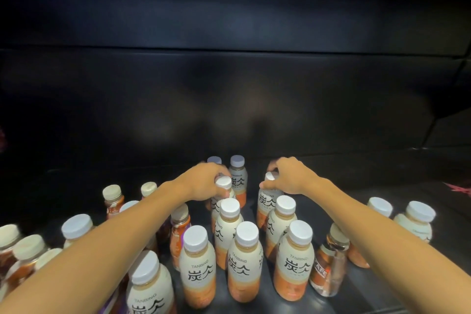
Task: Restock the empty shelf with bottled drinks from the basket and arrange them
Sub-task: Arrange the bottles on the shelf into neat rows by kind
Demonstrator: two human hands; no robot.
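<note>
Several white-capped Tanbing bottles with cream and orange labels stand upright on the black shelf (pixel 382 296). My left hand (pixel 204 182) reaches deep into the shelf and grips the neck of one Tanbing bottle (pixel 224 183) in the middle column. My right hand (pixel 290 177) holds the cap end of another Tanbing bottle (pixel 266 201) in the column to the right. Two more bottles (pixel 238 173) stand behind them near the back wall. Nearer me, three Tanbing bottles (pixel 244 262) form a front row.
Brown coffee bottles (pixel 330 265) stand mixed among the Tanbing ones on the right and far left (pixel 113 201). Two more white-capped bottles (pixel 418 219) sit at the right. The shelf's dark back wall (pixel 229 97) rises close behind the rows.
</note>
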